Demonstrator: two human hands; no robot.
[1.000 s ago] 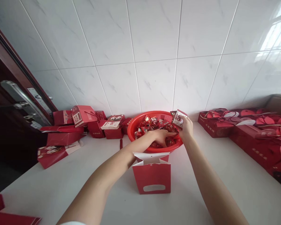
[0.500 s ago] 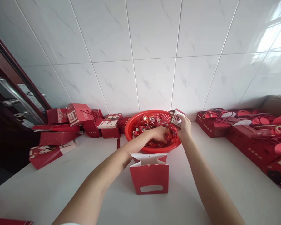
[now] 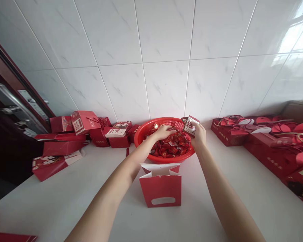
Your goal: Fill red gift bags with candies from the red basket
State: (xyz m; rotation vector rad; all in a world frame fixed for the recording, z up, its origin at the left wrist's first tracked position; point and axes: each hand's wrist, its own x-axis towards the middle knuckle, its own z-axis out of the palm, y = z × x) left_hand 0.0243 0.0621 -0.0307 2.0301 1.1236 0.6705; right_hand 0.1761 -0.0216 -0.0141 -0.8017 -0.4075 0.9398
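Observation:
My left hand (image 3: 164, 132) is over the left part of a red plastic basket (image 3: 139, 141), its fingers stretched out and slightly apart among the wrapped sweets (image 3: 173, 148). At the basket's right rim, my right hand (image 3: 199, 134) is closed on small flat printed packets (image 3: 191, 126), one white and red, another darker behind it. Directly in front of the basket a red paper gift bag (image 3: 161, 191) stands upright, its white-lined top open. What lies deep inside the bag is hidden.
Folded red gift boxes (image 3: 84, 122) are heaped at the left by the wall. Red boxes with cord handles (image 3: 229, 136) line the right side. A tiled wall (image 3: 166, 87) rises behind the white table (image 3: 101, 181); a door handle (image 3: 10, 97) is at far left.
My left hand has lifted from the sweets at the basket's middle and moved left and back, its fingers straightening. My right hand stays at the rim with the packets.

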